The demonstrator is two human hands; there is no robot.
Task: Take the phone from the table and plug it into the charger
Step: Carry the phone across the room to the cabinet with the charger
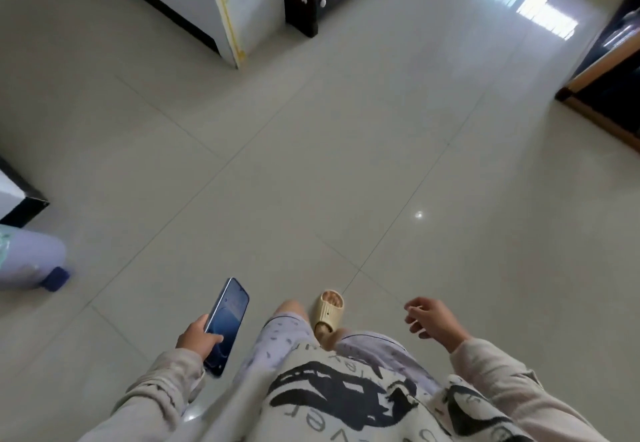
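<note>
1 phone (227, 323) gripped in left hand (197, 337); right hand (433, 320) loosely curled, empty.

sleeves (162, 396): beige | top (332, 403): cream, black print | shorts (280, 341): probably lilac | slipper (327, 310): beige

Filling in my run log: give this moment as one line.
phase: carrying | left hand: holds phone | right hand: empty, loosely curled | charger: not in view | underfoot: tiled floor
</note>
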